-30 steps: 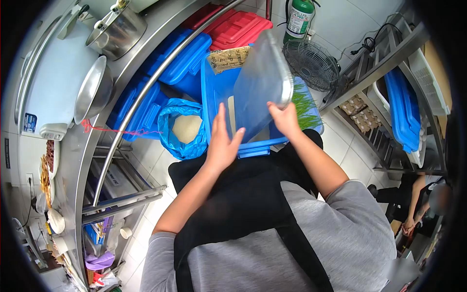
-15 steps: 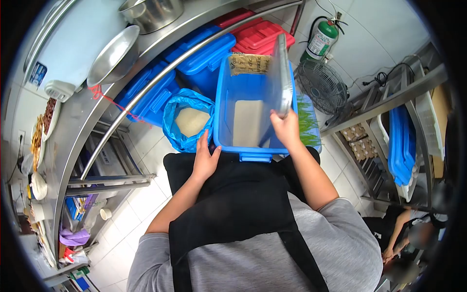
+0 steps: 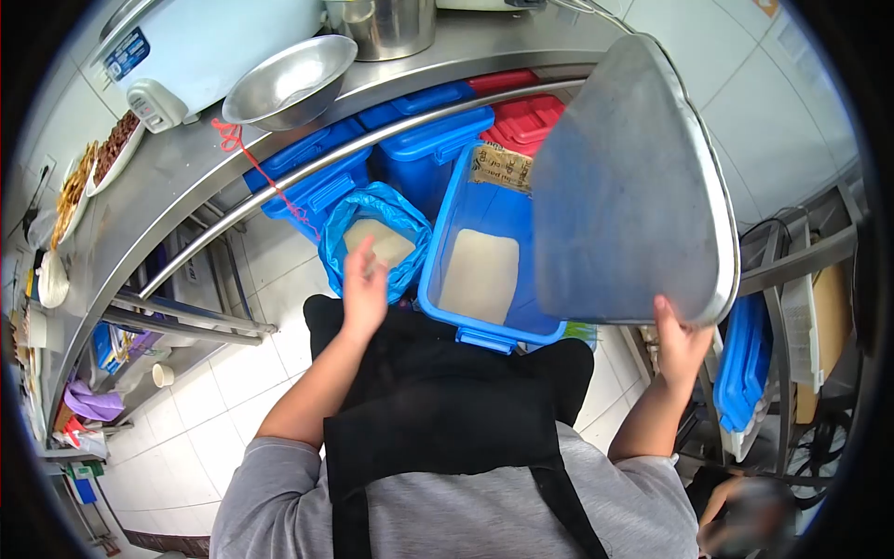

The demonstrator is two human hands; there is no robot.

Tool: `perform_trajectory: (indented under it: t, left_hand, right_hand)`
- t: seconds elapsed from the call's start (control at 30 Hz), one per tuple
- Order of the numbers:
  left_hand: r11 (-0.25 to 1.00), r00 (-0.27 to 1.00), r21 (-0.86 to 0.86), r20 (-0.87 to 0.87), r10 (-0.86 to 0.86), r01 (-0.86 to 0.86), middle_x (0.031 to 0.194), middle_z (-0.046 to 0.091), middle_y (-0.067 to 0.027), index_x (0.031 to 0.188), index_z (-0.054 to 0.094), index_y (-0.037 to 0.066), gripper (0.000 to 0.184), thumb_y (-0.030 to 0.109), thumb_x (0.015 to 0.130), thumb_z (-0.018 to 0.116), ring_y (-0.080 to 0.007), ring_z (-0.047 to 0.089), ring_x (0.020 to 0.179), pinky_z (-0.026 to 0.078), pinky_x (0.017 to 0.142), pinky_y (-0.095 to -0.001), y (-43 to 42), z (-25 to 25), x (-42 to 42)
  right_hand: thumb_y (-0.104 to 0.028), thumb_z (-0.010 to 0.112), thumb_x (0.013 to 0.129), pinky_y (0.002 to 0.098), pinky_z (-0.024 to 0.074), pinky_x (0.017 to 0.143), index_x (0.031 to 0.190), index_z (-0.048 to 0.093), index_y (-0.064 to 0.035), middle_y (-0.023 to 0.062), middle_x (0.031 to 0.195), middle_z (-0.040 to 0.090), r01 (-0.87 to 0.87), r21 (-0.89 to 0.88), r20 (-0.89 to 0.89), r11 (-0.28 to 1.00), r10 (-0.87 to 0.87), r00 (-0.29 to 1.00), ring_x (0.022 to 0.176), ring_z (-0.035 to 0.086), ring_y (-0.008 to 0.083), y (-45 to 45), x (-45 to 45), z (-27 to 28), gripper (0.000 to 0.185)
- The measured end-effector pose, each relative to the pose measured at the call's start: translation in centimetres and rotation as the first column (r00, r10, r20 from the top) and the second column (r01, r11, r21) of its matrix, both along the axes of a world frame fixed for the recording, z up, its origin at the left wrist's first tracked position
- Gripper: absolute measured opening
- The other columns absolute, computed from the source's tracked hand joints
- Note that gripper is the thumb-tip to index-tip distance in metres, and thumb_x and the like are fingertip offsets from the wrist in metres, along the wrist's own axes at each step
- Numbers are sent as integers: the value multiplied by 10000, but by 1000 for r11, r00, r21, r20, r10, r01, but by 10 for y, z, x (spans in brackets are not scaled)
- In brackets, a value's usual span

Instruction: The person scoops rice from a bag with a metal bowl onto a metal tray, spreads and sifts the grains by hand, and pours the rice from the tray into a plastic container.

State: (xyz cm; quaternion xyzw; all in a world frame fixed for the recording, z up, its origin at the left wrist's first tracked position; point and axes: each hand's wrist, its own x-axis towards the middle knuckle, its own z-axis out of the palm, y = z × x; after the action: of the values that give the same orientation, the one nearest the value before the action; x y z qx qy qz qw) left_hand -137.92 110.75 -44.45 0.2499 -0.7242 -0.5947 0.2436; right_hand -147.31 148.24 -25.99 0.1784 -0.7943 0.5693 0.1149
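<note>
My right hand [image 3: 682, 343] grips the lower edge of a large metal tray [image 3: 633, 186], which stands tilted up and hides part of the view behind it. Over the near side of a blue plastic bag [image 3: 414, 219] is my left hand [image 3: 366, 284], its fingers apart and slightly blurred, holding nothing. Pale grainy contents [image 3: 382, 240] show inside the bag. Between my hands sits an uncovered blue bin [image 3: 452, 312] with a pale layer [image 3: 480, 278] at its bottom and a piece of printed brown paper or tape [image 3: 501, 166] at its far end.
Lidded blue bins [image 3: 424, 135] and a red lid [image 3: 523, 123] stand under a steel counter [image 3: 391, 82]. On the counter rest a metal bowl [image 3: 291, 82] and a steel pot [image 3: 386, 28]. A rack [image 3: 801, 256] with blue lids is at right, near another person's arm [image 3: 717, 512].
The tray has moved right, out from over the blue bin, and turned its broad face to view. My left hand has moved from the bin's near corner to the bag.
</note>
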Motion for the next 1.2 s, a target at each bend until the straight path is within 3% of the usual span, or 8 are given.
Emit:
perform_trajectory:
  t: [0.13, 0.2, 0.37, 0.5, 0.57, 0.97, 1.07, 1.2]
  left_hand:
    - [900, 754, -21, -553, 353, -436, 1311, 489, -74, 1349, 430, 38, 402, 187, 989, 531, -143, 543, 1075, 480, 776, -265, -50, 91, -23]
    - [869, 703, 105, -545, 456, -483, 1280, 497, -77, 1370, 403, 41, 456, 266, 993, 528, -125, 575, 980, 469, 686, -261, -74, 143, -27]
    - [927, 884, -22, -311, 349, -374, 1331, 470, -189, 1474, 222, -10, 849, 520, 911, 571, -193, 662, 745, 478, 600, -266, -125, 200, -45]
    - [961, 968, 271, -216, 124, -62, 1315, 504, -180, 1340, 372, 32, 517, 307, 929, 523, -322, 696, 870, 528, 554, -249, -133, 217, -45]
    - [940, 965, 339, -231, 127, -42, 1255, 535, -194, 1305, 387, 24, 460, 232, 915, 514, -327, 695, 872, 534, 559, -248, -138, 218, -47]
    - [797, 982, 579, -163, -94, 172, 1039, 607, -91, 1456, 298, 132, 638, 3, 848, 443, -139, 629, 629, 534, 473, -241, -64, 150, 36]
    - [695, 987, 711, 8, -158, 105, 1027, 615, -47, 1464, 283, 225, 661, 16, 860, 454, -112, 615, 636, 507, 495, -227, -64, 75, 53]
    - [704, 959, 690, 279, -46, -167, 1019, 633, -70, 1444, 307, 248, 624, 38, 874, 449, -115, 644, 674, 485, 492, -212, -82, -11, 53]
  right_hand:
    - [-2, 677, 827, 309, 438, 916, 1193, 546, 66, 96, 1103, 615, -139, 60, -136, 988, 146, 980, 1009, 579, 167, -19, 13, 11, 394]
    - [-14, 690, 801, 304, 499, 680, 1099, 590, 41, 101, 915, 646, -207, 189, -221, 960, 247, 944, 775, 619, 175, -42, 9, 13, 319]
    - [17, 674, 714, 387, 509, 690, 1031, 612, 42, 191, 895, 597, -446, 418, -266, 791, 576, 773, 742, 603, 378, -82, 30, 59, 324]
    - [90, 665, 618, 404, 429, 1038, 1362, 437, 27, 280, 1384, 452, -588, 633, -4, 504, 761, 648, 1250, 494, 390, -95, 44, 95, 781]
    - [90, 661, 634, 409, 429, 1042, 1373, 414, 31, 283, 1378, 456, -542, 696, 11, 471, 748, 663, 1249, 493, 392, -108, 36, 79, 782]
    - [-95, 577, 838, 580, 489, 914, 1393, 400, 39, 275, 1462, 366, -100, 960, -7, 261, 379, 925, 1222, 457, 555, -236, -21, -194, 598]
    - [-159, 576, 874, 576, 476, 929, 1377, 439, 18, 242, 1462, 387, -121, 959, -8, 256, 451, 892, 1237, 467, 515, -248, -34, -226, 550]
    - [-396, 558, 922, 576, 357, 1045, 1388, 449, -39, 194, 1468, 403, -525, 635, 88, 567, 621, 779, 1298, 432, 449, -219, -71, -225, 597]
